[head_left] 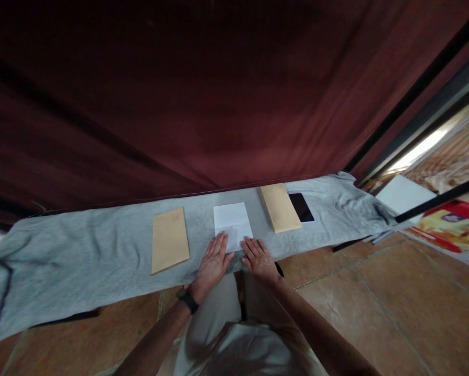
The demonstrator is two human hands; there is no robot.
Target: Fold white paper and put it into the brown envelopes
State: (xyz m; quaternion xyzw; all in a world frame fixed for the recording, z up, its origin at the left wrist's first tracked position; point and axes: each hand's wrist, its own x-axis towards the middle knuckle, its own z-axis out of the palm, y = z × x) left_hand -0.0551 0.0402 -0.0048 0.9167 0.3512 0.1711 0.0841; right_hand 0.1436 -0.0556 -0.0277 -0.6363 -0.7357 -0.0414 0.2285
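Note:
A white sheet of paper [233, 219] with a faint crease lies flat on the grey cloth [113, 240] in front of me. My left hand [214, 258] rests flat on its lower left corner, fingers stretched out. On the lower right corner lies my right hand [259, 259], its fingers also extended and slightly spread. To the left of the paper is a tan envelope [170, 240] with small reddish print at its top. A thick stack of tan envelopes [279, 208] sits on the right.
A dark-screened phone or tablet [302, 207] lies partly behind the stack. Behind the cloth-covered surface hangs a dark red curtain [219, 130]. Black metal bars [440, 198] stand at the right, near a red and yellow printed package [454, 230]. Tiled floor [348, 303] shows below.

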